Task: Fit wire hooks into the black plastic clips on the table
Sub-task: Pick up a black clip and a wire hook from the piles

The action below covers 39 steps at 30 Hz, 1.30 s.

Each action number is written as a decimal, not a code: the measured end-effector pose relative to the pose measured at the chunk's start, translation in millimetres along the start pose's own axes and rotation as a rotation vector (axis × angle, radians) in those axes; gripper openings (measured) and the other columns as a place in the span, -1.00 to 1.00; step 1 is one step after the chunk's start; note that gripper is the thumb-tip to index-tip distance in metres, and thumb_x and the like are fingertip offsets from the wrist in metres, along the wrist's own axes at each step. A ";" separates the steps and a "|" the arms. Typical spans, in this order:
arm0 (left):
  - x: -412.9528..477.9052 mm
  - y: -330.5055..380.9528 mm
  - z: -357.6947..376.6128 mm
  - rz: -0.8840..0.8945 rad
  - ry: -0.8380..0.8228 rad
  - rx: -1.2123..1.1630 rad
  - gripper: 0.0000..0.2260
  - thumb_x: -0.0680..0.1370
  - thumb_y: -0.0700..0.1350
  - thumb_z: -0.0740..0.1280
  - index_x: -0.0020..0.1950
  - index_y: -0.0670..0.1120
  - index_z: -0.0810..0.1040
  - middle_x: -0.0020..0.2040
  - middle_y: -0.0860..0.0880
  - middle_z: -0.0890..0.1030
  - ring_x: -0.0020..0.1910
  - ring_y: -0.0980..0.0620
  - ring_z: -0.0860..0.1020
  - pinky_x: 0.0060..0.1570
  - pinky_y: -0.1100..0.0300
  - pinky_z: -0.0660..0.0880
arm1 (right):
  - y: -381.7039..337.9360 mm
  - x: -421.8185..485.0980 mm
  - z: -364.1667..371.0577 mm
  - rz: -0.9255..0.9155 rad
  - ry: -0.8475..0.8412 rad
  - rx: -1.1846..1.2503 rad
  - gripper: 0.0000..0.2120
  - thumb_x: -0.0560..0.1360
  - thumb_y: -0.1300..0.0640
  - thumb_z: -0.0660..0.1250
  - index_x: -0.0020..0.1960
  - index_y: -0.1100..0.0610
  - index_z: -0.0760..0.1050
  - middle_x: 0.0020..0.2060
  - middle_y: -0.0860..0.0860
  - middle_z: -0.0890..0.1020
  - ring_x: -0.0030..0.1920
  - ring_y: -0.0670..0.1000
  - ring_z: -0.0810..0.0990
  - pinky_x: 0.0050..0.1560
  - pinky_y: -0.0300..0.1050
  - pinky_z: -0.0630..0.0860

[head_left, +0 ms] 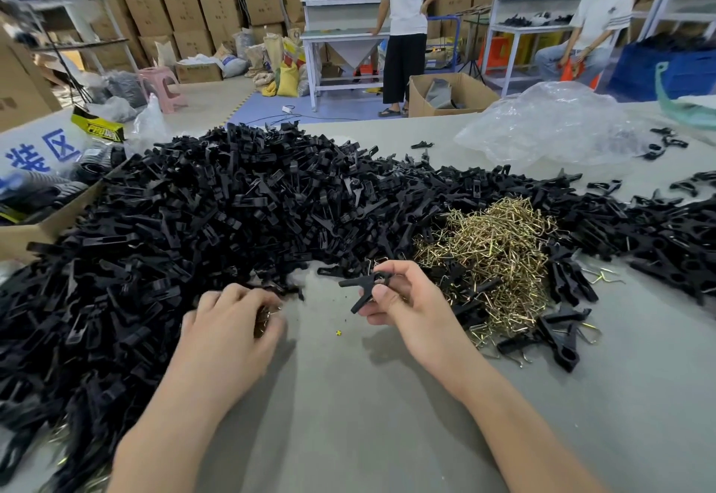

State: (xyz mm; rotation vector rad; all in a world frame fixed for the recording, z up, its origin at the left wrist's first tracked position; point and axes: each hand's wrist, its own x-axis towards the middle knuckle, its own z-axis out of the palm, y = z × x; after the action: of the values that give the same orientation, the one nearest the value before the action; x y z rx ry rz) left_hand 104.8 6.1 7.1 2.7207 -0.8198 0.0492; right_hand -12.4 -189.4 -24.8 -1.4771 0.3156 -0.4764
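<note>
Black plastic clip (366, 285), held clear of the table (348, 407) in the right hand (403, 308), with thumb and fingers pinched on its rear end and its splayed front end pointing left. The left hand (232, 322) rests beside it at the edge of the clip pile (186, 221), fingers curled over a small brassy bunch (265, 318), apparently wire hooks. Whether it truly grips them cannot be told.

The step in hand appears to be presenting one clip for fitting, and no hook can be seen seated in it. The next move calls for separating a single hook from the bunch, turning it to match the clip's slot, and pressing it home while the right hand steadies the clip.

The main stock of gold-coloured wire hooks (499, 252) lies just right of the right hand, ringed by loose clips.

Legible writing is sparse:
- A white sign (42, 151) at far left bears the blue characters 装区.
- A yellow-and-black bag (98, 129) shows lettering beginning "PRO".
- The labels on the stacked cartons (182, 8) are too small to read.
</note>
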 end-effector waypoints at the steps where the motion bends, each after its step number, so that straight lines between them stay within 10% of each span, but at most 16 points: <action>1: -1.8 -2.9 0.2 -0.012 -0.074 0.003 -0.69 0.59 0.19 0.23 0.31 0.19 0.49 0.21 0.18 0.38 0.29 0.05 0.30 0.31 0.05 0.27 | 0.5 0.1 -0.1 0.003 0.002 0.004 -0.83 0.66 0.30 0.23 0.20 0.10 0.43 0.02 0.14 0.67 -0.11 0.01 0.72 -0.05 -0.18 0.62; 14: 2.7 -0.1 14.0 0.058 0.070 0.029 -0.91 0.63 0.03 0.25 0.08 0.13 0.54 0.09 0.16 0.44 0.16 0.05 0.38 0.17 0.11 0.32 | -2.2 1.3 0.4 0.028 0.040 0.076 -0.86 0.66 0.26 0.25 0.20 0.11 0.44 -0.04 0.04 0.69 -0.08 0.02 0.73 -0.05 -0.18 0.64; 18: 3.0 16.8 18.5 0.111 0.257 -0.398 -0.95 0.60 -0.06 0.32 -0.05 0.09 0.53 -0.05 0.14 0.59 -0.06 0.07 0.52 -0.04 0.13 0.45 | -3.8 3.4 -0.1 0.057 0.045 0.188 -0.87 0.65 0.23 0.28 0.19 0.11 0.47 -0.14 -0.09 0.70 -0.04 0.05 0.74 -0.07 -0.19 0.63; 26: -5.4 58.3 33.3 -0.025 0.067 -1.086 -0.95 0.64 -0.13 0.25 -0.01 -0.04 0.48 -0.17 0.03 0.70 -0.27 0.03 0.65 -0.34 0.26 0.51 | -11.4 2.3 5.6 0.187 -0.088 0.565 -0.76 0.60 0.19 0.26 0.24 0.23 0.41 0.09 0.20 0.70 0.04 0.16 0.72 -0.02 -0.09 0.65; 39: 2.1 62.6 38.8 -0.151 -0.084 -1.526 -0.93 0.58 -0.17 0.35 0.02 -0.10 0.61 -0.01 -0.03 0.72 -0.18 0.10 0.57 -0.09 0.16 0.51 | -15.0 4.0 8.0 0.225 -0.034 0.554 -0.91 0.63 0.23 0.25 0.12 0.18 0.47 0.11 0.25 0.68 0.03 0.17 0.71 0.03 -0.04 0.67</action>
State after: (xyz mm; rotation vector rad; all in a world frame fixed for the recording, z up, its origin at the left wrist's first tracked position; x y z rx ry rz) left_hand 70.4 -56.1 -12.6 1.3062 -0.3447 -0.5038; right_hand -6.8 -184.8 -8.9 -0.8972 0.2896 -0.3213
